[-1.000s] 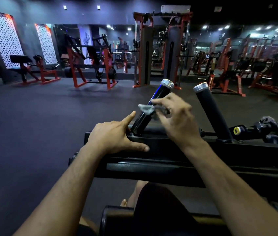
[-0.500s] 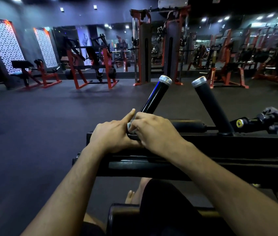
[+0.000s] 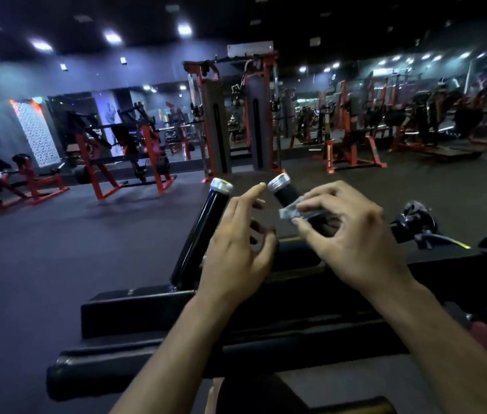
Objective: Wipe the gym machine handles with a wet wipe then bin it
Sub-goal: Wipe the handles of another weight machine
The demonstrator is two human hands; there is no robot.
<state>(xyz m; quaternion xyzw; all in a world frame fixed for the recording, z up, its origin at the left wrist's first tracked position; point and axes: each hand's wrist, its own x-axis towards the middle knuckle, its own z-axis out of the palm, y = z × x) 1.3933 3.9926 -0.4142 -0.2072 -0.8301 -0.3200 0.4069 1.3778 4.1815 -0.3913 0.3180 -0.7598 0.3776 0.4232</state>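
We are pinching the wet wipe (image 3: 302, 211) between the thumb and fingertips of our right hand (image 3: 352, 234), and it is lying against the right handle (image 3: 284, 192), partway down from its metal end cap. Our left hand (image 3: 236, 249) is holding nothing: its fingers are hanging loosely spread, with the forefinger pointing up toward that same cap. The left handle (image 3: 203, 234) is standing just to the left of this hand, apart from both grips.

The wipe is looking thin, limp and crumpled, so we are judging it light and soft, likely to bunch or slip out of a light pinch, and damp enough to slide on the dark grip sleeve. We are thinking the better hold is to spread it across the fingers and wrap it round the sleeve rather than nipping one edge. The handles are looking stiff and fixed to the black frame (image 3: 236, 318) beneath our wrists, so they should be taking firm rubbing without giving. No bin is showing anywhere near our hands.
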